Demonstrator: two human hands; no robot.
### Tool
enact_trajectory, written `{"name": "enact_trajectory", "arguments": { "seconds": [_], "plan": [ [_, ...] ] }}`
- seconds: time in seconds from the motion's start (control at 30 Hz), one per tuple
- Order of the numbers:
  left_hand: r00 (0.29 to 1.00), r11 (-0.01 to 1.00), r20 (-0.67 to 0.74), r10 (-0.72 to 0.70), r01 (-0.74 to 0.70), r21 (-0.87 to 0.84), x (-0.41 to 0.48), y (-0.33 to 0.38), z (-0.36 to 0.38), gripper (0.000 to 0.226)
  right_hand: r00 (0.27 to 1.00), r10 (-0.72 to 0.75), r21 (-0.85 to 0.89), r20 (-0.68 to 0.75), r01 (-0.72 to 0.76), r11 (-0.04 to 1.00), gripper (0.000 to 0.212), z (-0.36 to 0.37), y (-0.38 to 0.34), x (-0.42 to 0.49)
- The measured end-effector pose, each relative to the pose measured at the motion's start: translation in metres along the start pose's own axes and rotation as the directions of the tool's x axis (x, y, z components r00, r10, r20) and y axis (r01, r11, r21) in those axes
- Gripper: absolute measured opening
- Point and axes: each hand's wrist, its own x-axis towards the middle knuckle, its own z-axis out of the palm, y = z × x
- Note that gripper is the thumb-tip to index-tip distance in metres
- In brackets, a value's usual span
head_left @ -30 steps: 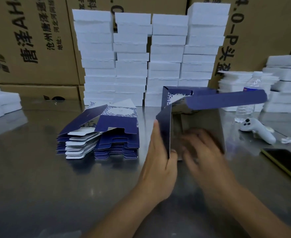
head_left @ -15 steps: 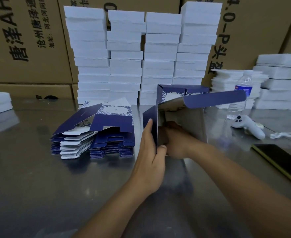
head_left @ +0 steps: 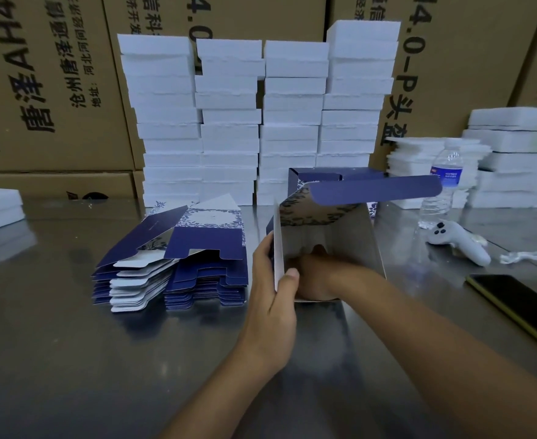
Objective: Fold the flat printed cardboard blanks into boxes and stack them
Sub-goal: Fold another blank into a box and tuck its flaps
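Metal, dull and reflective, the bench (head_left: 71, 359) runs under my forearms. My left hand (head_left: 270, 299) grips the left wall of the half-formed box (head_left: 340, 236), thumb on its silver inside, fingers on the blue outside. My right hand (head_left: 318, 277) reaches into the box through its open near end; its fingers are hidden, so I cannot tell whether they hold anything. The box stands on the bench, one blue flap jutting to its right. Right of the box lies a dark phone (head_left: 520, 305); left of it sits the pile of flat blanks (head_left: 178, 261). Farther right of the box are a white controller (head_left: 460, 242) and a water bottle (head_left: 441, 185). Behind the box rise white foam stacks (head_left: 261, 122) against brown cartons (head_left: 39, 90).
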Motion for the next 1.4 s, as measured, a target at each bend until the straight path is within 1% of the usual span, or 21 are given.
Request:
{"name": "enact_trajectory", "arguments": {
  "seconds": [0.13,0.2,0.27,0.37,0.43,0.47,0.53,0.57,0.6,0.7,0.77,0.83,0.9,0.97,1.0,1.03,1.07,1.13,1.2,1.27,1.4],
  "plan": [
    [0.999,1.000,-0.043,0.009,-0.010,-0.011,0.001,0.004,-0.002,0.037,0.999,0.044,0.125,-0.011,-0.042,0.991,0.040,-0.005,0.000,-0.005],
    [0.995,0.999,-0.090,0.032,-0.033,-0.008,0.003,0.007,-0.004,0.035,0.999,0.019,0.191,-0.044,-0.010,0.981,0.034,-0.012,-0.002,-0.013],
    [0.991,0.998,-0.125,0.055,-0.057,-0.016,0.006,0.012,-0.007,0.029,0.986,-0.080,0.286,-0.144,0.119,0.951,0.023,-0.019,-0.004,-0.023],
    [0.983,0.997,-0.169,0.075,-0.079,-0.021,0.010,0.015,-0.010,0.029,0.930,-0.230,0.462,-0.286,0.344,0.817,0.017,-0.033,-0.007,-0.046],
    [0.978,0.997,-0.193,0.073,-0.076,-0.008,0.011,0.015,-0.012,0.027,0.918,-0.277,0.505,-0.285,0.390,0.770,0.015,-0.041,-0.004,-0.060],
    [0.976,0.997,-0.207,0.070,-0.072,-0.002,0.012,0.015,-0.013,0.023,0.920,-0.306,0.524,-0.244,0.390,0.757,0.017,-0.044,-0.002,-0.067],
    [0.972,0.998,-0.228,0.056,-0.057,0.004,0.014,0.015,-0.015,0.018,0.931,-0.343,0.500,-0.127,0.359,0.788,0.027,-0.043,0.000,-0.077],
    [0.972,0.999,-0.228,0.052,-0.052,0.006,0.014,0.014,-0.015,0.020,0.932,-0.343,0.437,-0.115,0.357,0.826,0.032,-0.040,0.000,-0.081],
    [0.974,0.999,-0.219,0.051,-0.051,0.009,0.014,0.014,-0.015,0.027,0.930,-0.334,0.354,-0.150,0.366,0.861,0.033,-0.035,-0.001,-0.084],
    [0.988,0.997,-0.140,0.069,-0.075,-0.037,0.013,0.014,-0.014,0.044,0.883,-0.267,0.120,-0.387,0.335,0.935,0.033,-0.022,-0.004,-0.089],
    [0.994,0.994,-0.064,0.091,-0.094,-0.053,0.012,0.015,-0.015,0.053,0.829,-0.210,0.096,-0.518,0.300,0.949,0.033,-0.014,-0.004,-0.092],
    [0.993,0.992,-0.003,0.116,-0.116,-0.047,0.011,0.015,-0.016,0.064,0.746,-0.207,0.048,-0.633,0.305,0.951,0.030,-0.008,-0.003,-0.092],
    [0.990,0.991,0.047,0.132,-0.130,-0.035,0.011,0.014,-0.017,0.072,0.679,-0.195,0.012,-0.708,0.287,0.958,0.029,-0.003,-0.002,-0.089],
    [0.988,0.991,0.082,0.132,-0.132,0.002,0.010,0.014,-0.017,0.068,0.617,-0.118,0.022,-0.778,0.215,0.976,0.022,0.003,-0.001,-0.083],
    [0.987,0.990,0.089,0.135,-0.138,0.033,0.010,0.014,-0.017,0.061,0.565,-0.076,0.036,-0.822,0.185,0.982,0.018,0.007,0.000,-0.079],
    [0.986,0.987,0.090,0.140,-0.147,0.072,0.010,0.014,-0.018,0.053,0.483,-0.045,0.049,-0.874,0.180,0.982,0.014,0.012,0.001,-0.075],
    [0.986,0.981,0.085,0.143,-0.152,0.116,0.010,0.013,-0.018,0.047,0.376,-0.029,0.049,-0.926,0.195,0.980,0.012,0.017,0.001,-0.072],
    [0.988,0.972,0.073,0.139,-0.150,0.182,0.011,0.011,-0.018,0.043,0.175,-0.027,0.016,-0.984,0.241,0.970,0.019,0.028,0.002,-0.067],
    [0.990,0.966,0.054,0.129,-0.138,0.221,0.013,0.006,-0.019,0.043,0.045,-0.027,-0.013,-0.999,0.284,0.959,0.024,0.037,0.005,-0.063],
    [0.995,0.968,0.023,0.102,-0.104,0.229,0.015,0.000,-0.021,0.039,-0.014,0.012,0.006,-1.000,0.342,0.940,0.026,0.043,0.008,-0.061],
    [0.999,0.977,0.030,0.037,-0.042,0.209,0.017,-0.007,-0.021,0.036,-0.027,0.098,0.070,-0.995,0.518,0.853,0.030,0.046,0.010,-0.060]
  ]
}}
